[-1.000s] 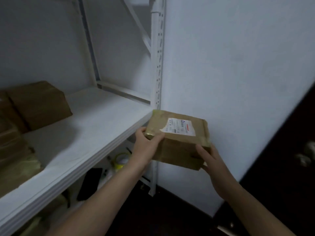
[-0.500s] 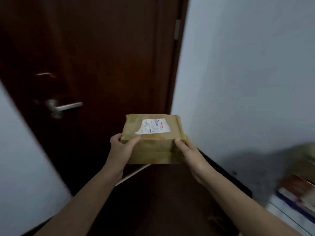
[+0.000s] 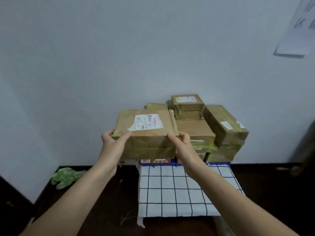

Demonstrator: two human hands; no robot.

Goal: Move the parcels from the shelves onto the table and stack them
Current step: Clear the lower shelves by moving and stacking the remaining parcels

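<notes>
I hold a brown cardboard parcel [image 3: 150, 133] with a white shipping label on top, in the air in front of me. My left hand [image 3: 114, 142] grips its near left corner, thumb on top. My right hand [image 3: 181, 142] grips its near right corner. Behind and to the right of it, a stack of several brown parcels [image 3: 213, 130] stands against the wall on a table [image 3: 179, 189] covered with a white cloth with a dark grid. The held parcel hovers over the table's far left part, above a red-edged box [image 3: 153, 161].
A white wall rises behind the stack. A green crumpled thing [image 3: 66, 176] lies on the dark floor to the left of the table. A sheet of paper [image 3: 298, 28] hangs on the wall at upper right. A dark object [image 3: 305, 147] stands at the right edge.
My view has swung from the shelf, past the dark door, to the table with the stack. Both hands kept hold of the parcel and carried it over the table's far left.
</notes>
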